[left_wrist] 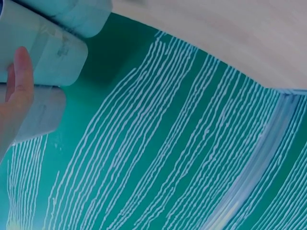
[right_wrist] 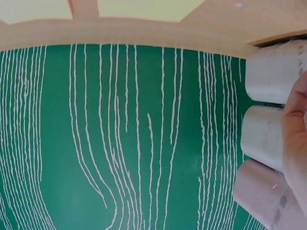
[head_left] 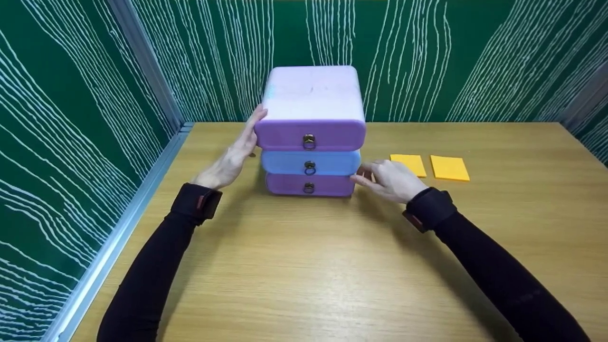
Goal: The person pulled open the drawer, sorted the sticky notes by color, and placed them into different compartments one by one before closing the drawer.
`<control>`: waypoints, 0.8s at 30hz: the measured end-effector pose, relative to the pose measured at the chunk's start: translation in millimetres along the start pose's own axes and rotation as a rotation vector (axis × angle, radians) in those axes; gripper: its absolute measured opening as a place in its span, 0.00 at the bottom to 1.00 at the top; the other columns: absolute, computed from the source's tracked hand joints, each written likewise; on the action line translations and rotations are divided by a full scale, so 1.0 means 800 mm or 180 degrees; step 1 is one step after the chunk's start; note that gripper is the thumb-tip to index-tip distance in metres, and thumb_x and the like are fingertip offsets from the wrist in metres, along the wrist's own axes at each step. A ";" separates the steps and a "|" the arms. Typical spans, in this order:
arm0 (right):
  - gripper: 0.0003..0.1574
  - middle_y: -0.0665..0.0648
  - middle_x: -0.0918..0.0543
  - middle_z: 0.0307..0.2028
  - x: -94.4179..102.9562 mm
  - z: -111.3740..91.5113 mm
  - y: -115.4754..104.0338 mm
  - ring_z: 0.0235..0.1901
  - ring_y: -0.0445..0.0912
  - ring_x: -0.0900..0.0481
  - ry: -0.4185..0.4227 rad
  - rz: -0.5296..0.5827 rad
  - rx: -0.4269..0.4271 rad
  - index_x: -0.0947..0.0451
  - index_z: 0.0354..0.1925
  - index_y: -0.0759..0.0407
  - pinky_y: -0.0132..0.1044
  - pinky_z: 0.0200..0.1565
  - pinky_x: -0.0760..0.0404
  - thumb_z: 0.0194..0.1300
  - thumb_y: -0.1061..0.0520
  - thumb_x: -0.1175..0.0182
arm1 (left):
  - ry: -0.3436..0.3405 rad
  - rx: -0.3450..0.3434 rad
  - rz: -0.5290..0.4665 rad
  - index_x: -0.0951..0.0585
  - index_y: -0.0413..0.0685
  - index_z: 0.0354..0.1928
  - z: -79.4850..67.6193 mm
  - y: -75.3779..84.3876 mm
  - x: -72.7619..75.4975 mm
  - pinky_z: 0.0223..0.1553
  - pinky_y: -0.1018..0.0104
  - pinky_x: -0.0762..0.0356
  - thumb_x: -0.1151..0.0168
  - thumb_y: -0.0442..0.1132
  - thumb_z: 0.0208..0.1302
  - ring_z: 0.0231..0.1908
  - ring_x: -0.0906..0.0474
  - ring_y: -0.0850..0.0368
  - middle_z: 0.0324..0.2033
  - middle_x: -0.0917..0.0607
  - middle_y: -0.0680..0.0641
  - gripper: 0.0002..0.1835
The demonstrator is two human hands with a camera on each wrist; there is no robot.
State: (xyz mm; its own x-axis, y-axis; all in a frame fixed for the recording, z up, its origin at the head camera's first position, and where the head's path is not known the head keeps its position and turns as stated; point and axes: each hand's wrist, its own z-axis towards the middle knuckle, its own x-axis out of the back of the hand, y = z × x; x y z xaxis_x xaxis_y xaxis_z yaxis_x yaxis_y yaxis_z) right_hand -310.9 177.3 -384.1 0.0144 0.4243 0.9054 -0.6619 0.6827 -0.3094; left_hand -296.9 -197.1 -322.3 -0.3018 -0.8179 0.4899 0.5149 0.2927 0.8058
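A small three-tier drawer unit (head_left: 311,95) stands on the table, with a pale top, a purple top drawer (head_left: 280,136), a blue middle drawer (head_left: 285,163) and a purple bottom drawer (head_left: 285,184). Each front carries a small ring pull. My left hand (head_left: 237,154) lies along the unit's left side, fingers extended near the top tier; its fingertips also show against the tiers in the left wrist view. At the right side, my right hand (head_left: 392,179) has its fingertips by the middle and bottom drawers, fingers slightly bent. The tiers' side walls appear in the right wrist view.
Two yellow square pads of paper, one (head_left: 412,165) partly behind my right hand and another (head_left: 450,168) farther right, lie on the wooden table (head_left: 304,266). Green panels with white wavy lines (head_left: 408,57) rise behind and on the left, with a grey metal edge (head_left: 109,232) along the table.
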 end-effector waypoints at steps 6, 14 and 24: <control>0.18 0.54 0.18 0.26 -0.007 -0.009 -0.009 0.24 0.43 0.26 0.0029 -0.0058 0.0003 0.19 0.42 0.58 0.33 0.28 0.28 0.67 0.45 0.35 | -0.0004 -0.0025 0.0015 0.57 0.64 0.80 0.000 0.002 0.000 0.75 0.35 0.59 0.73 0.48 0.77 0.80 0.69 0.59 0.80 0.66 0.63 0.31; 0.16 0.53 0.21 0.26 -0.020 -0.018 -0.018 0.25 0.43 0.27 0.0179 -0.0033 -0.0099 0.21 0.40 0.59 0.33 0.29 0.29 0.62 0.49 0.30 | -0.0001 -0.0029 0.0054 0.58 0.63 0.80 0.000 0.000 -0.002 0.76 0.36 0.66 0.74 0.51 0.77 0.80 0.69 0.59 0.80 0.66 0.62 0.32; 0.19 0.53 0.23 0.27 -0.024 -0.024 -0.018 0.28 0.44 0.27 0.0340 0.0539 -0.0225 0.21 0.48 0.60 0.32 0.31 0.28 0.62 0.53 0.30 | -0.0032 0.0073 0.0049 0.60 0.71 0.80 -0.001 0.000 0.001 0.66 0.33 0.40 0.73 0.61 0.76 0.79 0.57 0.50 0.79 0.66 0.66 0.33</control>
State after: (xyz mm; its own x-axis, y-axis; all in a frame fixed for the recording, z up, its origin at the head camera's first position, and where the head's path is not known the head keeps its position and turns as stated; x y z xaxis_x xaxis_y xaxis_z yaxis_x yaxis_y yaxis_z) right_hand -287.0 170.9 -402.6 -0.0108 0.5946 0.8040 -0.6075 0.6347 -0.4775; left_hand -296.5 -197.9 -322.0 -0.3019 -0.8083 0.5055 0.5010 0.3166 0.8054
